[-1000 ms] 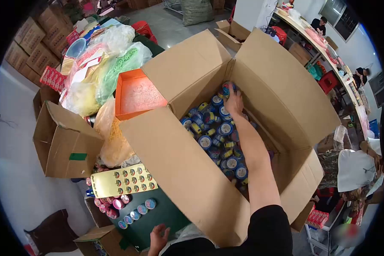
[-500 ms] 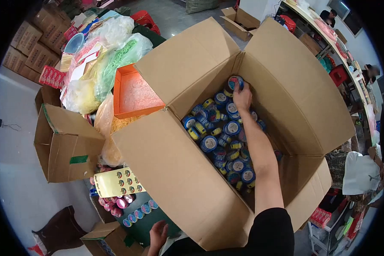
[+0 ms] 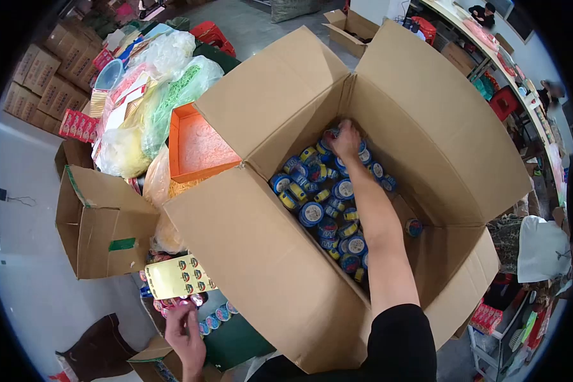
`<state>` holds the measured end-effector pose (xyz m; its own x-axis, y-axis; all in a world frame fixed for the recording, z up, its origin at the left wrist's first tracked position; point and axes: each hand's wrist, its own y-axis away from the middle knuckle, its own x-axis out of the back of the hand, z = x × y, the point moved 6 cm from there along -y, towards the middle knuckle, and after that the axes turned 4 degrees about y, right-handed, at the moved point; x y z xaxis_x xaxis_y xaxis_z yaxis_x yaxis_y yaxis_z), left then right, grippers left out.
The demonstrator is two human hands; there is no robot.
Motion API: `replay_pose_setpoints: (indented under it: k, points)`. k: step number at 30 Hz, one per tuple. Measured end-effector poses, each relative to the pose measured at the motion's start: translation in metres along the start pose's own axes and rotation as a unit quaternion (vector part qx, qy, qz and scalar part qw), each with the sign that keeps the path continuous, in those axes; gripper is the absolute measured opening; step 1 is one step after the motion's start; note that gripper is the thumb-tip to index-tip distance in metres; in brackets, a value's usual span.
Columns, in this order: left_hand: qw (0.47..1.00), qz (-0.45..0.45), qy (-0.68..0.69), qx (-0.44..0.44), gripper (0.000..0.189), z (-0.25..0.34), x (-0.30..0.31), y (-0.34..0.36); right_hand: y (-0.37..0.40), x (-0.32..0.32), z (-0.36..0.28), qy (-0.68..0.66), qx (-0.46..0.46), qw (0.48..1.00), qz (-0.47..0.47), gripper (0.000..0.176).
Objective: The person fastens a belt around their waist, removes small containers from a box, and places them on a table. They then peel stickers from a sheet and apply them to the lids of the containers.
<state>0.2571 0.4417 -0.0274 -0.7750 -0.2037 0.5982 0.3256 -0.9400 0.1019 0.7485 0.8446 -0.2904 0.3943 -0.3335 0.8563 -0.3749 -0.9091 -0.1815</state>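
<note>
Inside the large open cardboard box (image 3: 254, 248), my right hand (image 3: 346, 141) reaches to the far corner, its fingers closed around a small round tub (image 3: 331, 134) that they partly cover. Below and around it lie many blue round tubs with printed lids (image 3: 311, 214), some with yellow sides (image 3: 288, 200). One tub (image 3: 414, 227) sits apart near the box's right side. Outside the box, my left hand (image 3: 186, 334) is raised with loosely bent fingers, near several pink-red shiny tins (image 3: 197, 299). Beside it, a row of blue-lidded tubs (image 3: 223, 312) rests on a dark green surface (image 3: 239, 340).
A yellow sticker sheet (image 3: 178, 277) lies left of the box flap. Further back are an orange tray (image 3: 200, 149), bags of coloured shreds (image 3: 178, 89) and a smaller carton (image 3: 108, 223). Stacked cartons (image 3: 51, 70) stand far left; people sit at a long table (image 3: 522, 89).
My right hand has shifted slightly left within the box, with a tub in its fingers. My left hand has moved up and left, towards the pink-red tins. The view has shifted slightly.
</note>
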Motion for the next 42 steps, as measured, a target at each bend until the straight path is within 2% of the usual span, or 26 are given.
replay_pose_setpoints:
  k: [2, 4, 5, 6, 7, 8, 10, 11, 12, 13, 14, 15, 16, 17, 19, 22, 26, 29, 31, 32, 34, 37, 38, 40, 41, 42]
  points:
    - [0.989, 0.016, 0.049, -0.136, 0.016, 0.073, -0.005, -0.030, 0.007, 0.015, 0.005, -0.066, -0.008, 0.998, 0.014, 0.061]
    - [0.969, -0.026, 0.082, -0.231, 0.017, 0.144, -0.032, -0.054, 0.014, 0.026, -0.002, -0.129, 0.011, 0.992, -0.010, 0.067]
    - [0.968, -0.086, 0.117, -0.206, 0.024, 0.161, -0.050, -0.070, 0.018, 0.040, -0.019, -0.281, 0.018, 0.955, -0.094, 0.065]
    - [0.961, -0.146, 0.154, -0.178, 0.034, 0.177, -0.071, -0.084, 0.043, 0.087, -0.064, -0.434, -0.023, 0.886, -0.165, 0.054]
    - [0.950, -0.149, 0.240, -0.136, 0.044, 0.191, -0.099, -0.095, 0.063, 0.121, -0.104, -0.559, 0.043, 0.789, -0.251, 0.044]
    - [0.930, -0.155, 0.322, -0.090, 0.054, 0.198, -0.127, -0.106, 0.088, 0.157, -0.139, -0.591, 0.076, 0.737, -0.318, 0.041]
    - [0.881, -0.262, 0.390, 0.064, 0.063, 0.193, -0.172, -0.117, 0.132, 0.209, -0.192, -0.561, 0.154, 0.724, -0.370, 0.044]
    - [0.810, -0.279, 0.495, 0.142, 0.059, 0.185, -0.187, -0.115, 0.152, 0.229, -0.210, -0.565, 0.182, 0.699, -0.398, 0.047]
    - [0.777, -0.302, 0.519, 0.191, 0.056, 0.176, -0.194, -0.114, 0.155, 0.237, -0.213, -0.571, 0.265, 0.699, -0.337, 0.048]
    - [0.742, -0.320, 0.537, 0.242, 0.054, 0.165, -0.197, -0.111, 0.138, 0.235, -0.194, -0.466, 0.318, 0.802, -0.194, 0.043]
    - [0.704, -0.302, 0.574, 0.288, 0.049, 0.158, -0.200, -0.104, 0.116, 0.201, -0.156, -0.551, 0.157, 0.793, -0.206, 0.034]
    - [0.697, -0.319, 0.574, 0.286, 0.050, 0.147, -0.200, -0.102, 0.092, 0.168, -0.103, -0.493, 0.043, 0.861, -0.114, 0.034]
    - [0.691, -0.333, 0.575, 0.283, 0.051, 0.134, -0.200, -0.100, 0.074, 0.151, -0.053, -0.291, -0.074, 0.946, -0.124, 0.033]
    - [0.703, -0.326, 0.565, 0.285, 0.057, 0.127, -0.200, -0.097, 0.062, 0.100, 0.012, -0.076, -0.119, 0.986, -0.092, 0.039]
    - [0.697, -0.341, 0.574, 0.261, 0.061, 0.119, -0.199, -0.094, 0.076, 0.059, 0.073, 0.140, -0.073, 0.985, -0.064, 0.064]
    - [0.686, -0.347, 0.593, 0.241, 0.067, 0.108, -0.206, -0.095, 0.065, 0.034, 0.081, 0.063, -0.008, 0.997, -0.052, 0.079]
    - [0.682, -0.334, 0.605, 0.240, 0.068, 0.095, -0.218, -0.095, 0.062, 0.025, 0.083, -0.020, -0.113, 0.993, 0.020, 0.073]
    - [0.702, -0.323, 0.589, 0.238, 0.068, 0.095, -0.215, -0.092, 0.055, 0.003, 0.087, 0.015, -0.116, 0.993, 0.029, 0.069]
    - [0.690, -0.339, 0.596, 0.230, 0.065, 0.098, -0.215, -0.093, 0.066, 0.029, 0.077, 0.001, -0.155, 0.987, 0.031, 0.066]
    - [0.695, -0.335, 0.593, 0.229, 0.066, 0.100, -0.214, -0.092, 0.070, 0.043, 0.070, 0.004, -0.158, 0.985, 0.066, 0.061]
    - [0.696, -0.340, 0.594, 0.219, 0.067, 0.101, -0.215, -0.093, 0.083, 0.075, 0.039, -0.078, -0.037, 0.988, 0.132, 0.050]
    - [0.704, -0.335, 0.587, 0.219, 0.066, 0.100, -0.216, -0.093, 0.101, 0.065, 0.002, -0.123, 0.198, 0.969, 0.083, 0.057]
    - [0.702, -0.333, 0.590, 0.219, 0.065, 0.101, -0.217, -0.093, 0.106, 0.042, 0.005, -0.089, 0.217, 0.972, 0.010, 0.062]
    - [0.699, -0.328, 0.595, 0.222, 0.064, 0.099, -0.216, -0.092, 0.118, 0.036, -0.003, 0.055, 0.250, 0.967, 0.003, 0.061]
    - [0.688, -0.328, 0.606, 0.227, 0.061, 0.094, -0.218, -0.091, 0.114, 0.027, -0.001, -0.023, 0.197, 0.975, -0.099, 0.063]
    - [0.691, -0.329, 0.606, 0.217, 0.060, 0.093, -0.218, -0.091, 0.109, 0.023, -0.001, -0.052, 0.193, 0.974, -0.106, 0.065]
